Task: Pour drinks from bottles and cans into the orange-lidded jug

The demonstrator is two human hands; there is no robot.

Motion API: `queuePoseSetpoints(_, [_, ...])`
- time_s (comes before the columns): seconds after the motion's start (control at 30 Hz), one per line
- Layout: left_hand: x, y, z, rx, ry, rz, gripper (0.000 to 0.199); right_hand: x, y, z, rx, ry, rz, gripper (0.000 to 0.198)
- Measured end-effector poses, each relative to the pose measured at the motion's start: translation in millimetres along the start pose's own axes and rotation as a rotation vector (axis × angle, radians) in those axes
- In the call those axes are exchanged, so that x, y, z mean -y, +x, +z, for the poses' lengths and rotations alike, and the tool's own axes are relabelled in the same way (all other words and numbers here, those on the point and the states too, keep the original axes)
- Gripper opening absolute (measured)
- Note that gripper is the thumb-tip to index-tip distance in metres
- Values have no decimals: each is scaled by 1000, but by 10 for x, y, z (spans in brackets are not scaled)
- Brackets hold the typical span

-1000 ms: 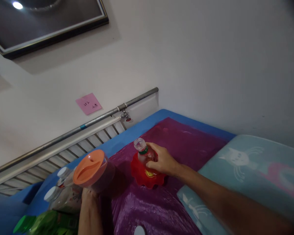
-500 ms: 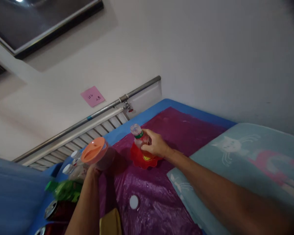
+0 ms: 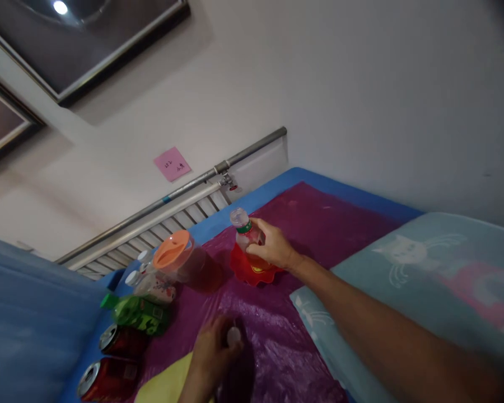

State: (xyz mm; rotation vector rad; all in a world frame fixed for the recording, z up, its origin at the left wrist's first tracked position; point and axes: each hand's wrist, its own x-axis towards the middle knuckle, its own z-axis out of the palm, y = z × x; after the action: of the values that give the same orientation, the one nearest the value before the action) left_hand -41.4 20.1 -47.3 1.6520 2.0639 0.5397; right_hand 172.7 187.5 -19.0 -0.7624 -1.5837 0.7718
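Note:
My right hand grips a small clear bottle with a green neck ring and no cap, standing upright in a red scalloped dish on the purple plastic sheet. My left hand is low on the sheet, fingers pinching a small white bottle cap. A pitcher with an orange lid and reddish liquid stands free to the left of the dish.
Left of the pitcher lie two white-capped bottles, a green bottle and two red cans. A yellow cloth lies under my left wrist. A light-blue cat-print mat is at right. A radiator and pipe run along the wall.
My left hand has let go of the orange-lidded pitcher, which now stands on the sheet, and has come down onto the white cap. My right hand still holds the bottle in the dish.

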Motion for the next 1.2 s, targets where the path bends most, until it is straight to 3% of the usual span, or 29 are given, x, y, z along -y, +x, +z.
queuePoseSetpoints(0.17, [43, 72, 188, 95, 59, 22, 45, 0, 2, -8, 1, 9, -10, 55])
queuePoseSetpoints(0.33, [-8, 129, 49, 50, -12, 28, 28, 29, -2, -15, 6, -36, -24, 56])
queuePoseSetpoints(0.4, [-230, 177, -136, -27, -134, 69, 36, 63, -13, -7, 17, -70, -43, 53])
queuePoseSetpoints(0.53, [-928, 373, -601, -271, -534, 228, 51, 147, -41, 13, 45, -126, -105, 50])
queuePoseSetpoints(0.57, [-1093, 438, -688, -262, -540, 244, 52, 162, -46, 14, 52, -135, -128, 50])
queuePoseSetpoints(0.7, [-1472, 687, -820, -222, -488, 318, 53, 181, -55, -1, 89, -187, -196, 58])
queuePoseSetpoints(0.87, [-1504, 832, -825, -193, -349, 346, 49, 179, -42, -45, 104, -240, -235, 59])
queuePoseSetpoints(1.2, [-1689, 792, -956, -174, -85, 394, 37, 196, -50, -85, 112, -254, -218, 60])
